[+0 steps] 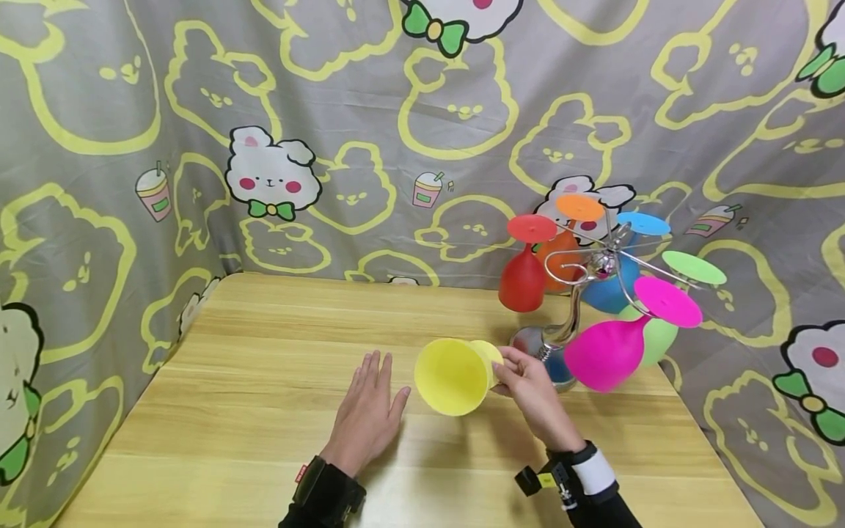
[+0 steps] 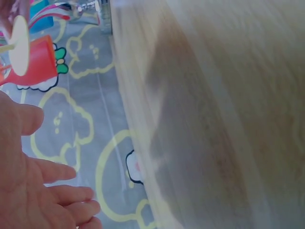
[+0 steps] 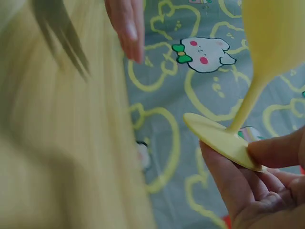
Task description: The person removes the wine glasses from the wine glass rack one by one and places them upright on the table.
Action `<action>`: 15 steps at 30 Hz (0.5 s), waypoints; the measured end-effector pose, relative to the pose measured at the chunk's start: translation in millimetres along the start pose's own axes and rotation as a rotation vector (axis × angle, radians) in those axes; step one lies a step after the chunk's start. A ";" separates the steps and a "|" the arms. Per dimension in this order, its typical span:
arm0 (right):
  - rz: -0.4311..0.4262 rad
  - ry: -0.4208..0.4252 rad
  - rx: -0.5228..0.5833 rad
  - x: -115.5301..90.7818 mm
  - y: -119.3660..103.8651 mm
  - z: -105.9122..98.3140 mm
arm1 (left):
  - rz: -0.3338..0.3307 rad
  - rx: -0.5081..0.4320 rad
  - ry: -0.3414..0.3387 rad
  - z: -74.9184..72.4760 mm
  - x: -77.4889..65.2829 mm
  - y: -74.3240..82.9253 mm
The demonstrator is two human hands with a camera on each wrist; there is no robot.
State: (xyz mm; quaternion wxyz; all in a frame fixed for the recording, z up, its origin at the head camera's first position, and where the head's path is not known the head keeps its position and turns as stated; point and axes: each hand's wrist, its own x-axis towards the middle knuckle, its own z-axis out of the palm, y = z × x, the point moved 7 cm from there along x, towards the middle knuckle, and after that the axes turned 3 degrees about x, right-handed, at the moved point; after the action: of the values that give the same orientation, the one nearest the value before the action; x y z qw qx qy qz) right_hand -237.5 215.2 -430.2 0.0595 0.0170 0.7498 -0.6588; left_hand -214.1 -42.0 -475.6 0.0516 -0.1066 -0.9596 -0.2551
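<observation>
A yellow plastic wine glass [image 1: 452, 377] is tilted over the table, its mouth turned toward the head camera. My right hand [image 1: 533, 394] pinches its round foot [image 3: 224, 139] between thumb and fingers, as the right wrist view shows, with stem and bowl rising above. To the left of the glass, my left hand [image 1: 367, 418] is held with fingers straight and thumb apart, touching nothing. In the left wrist view the left hand [image 2: 43, 181] shows its palm side, and the yellow foot appears beyond it.
A chrome stemware rack [image 1: 573, 323] stands at the back right. Hanging upside down from its arms are several glasses, among them a red one [image 1: 523, 282] and a magenta one [image 1: 606, 357]. Patterned grey cloth [image 1: 370, 95] encloses the wooden table [image 1: 264, 367] behind and at both sides.
</observation>
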 end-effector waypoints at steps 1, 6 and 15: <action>0.005 0.000 0.035 0.3 4.3 3.6 | 0.006 -0.007 0.004 -0.3 0.3 0.5; 0.028 -0.011 0.205 -0.2 23.2 21.5 | 0.038 -0.107 0.017 -5.3 1.0 6.2; 0.087 -0.014 0.435 -5.2 47.5 55.6 | 0.021 -0.506 -0.034 -12.1 4.0 19.2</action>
State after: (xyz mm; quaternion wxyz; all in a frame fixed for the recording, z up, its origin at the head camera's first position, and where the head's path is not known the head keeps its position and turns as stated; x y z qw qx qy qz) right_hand -223.7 166.6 -483.5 0.0882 0.0571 0.5881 -0.8019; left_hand -213.0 -31.1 -455.3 0.0098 -0.1303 -0.8648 -0.4848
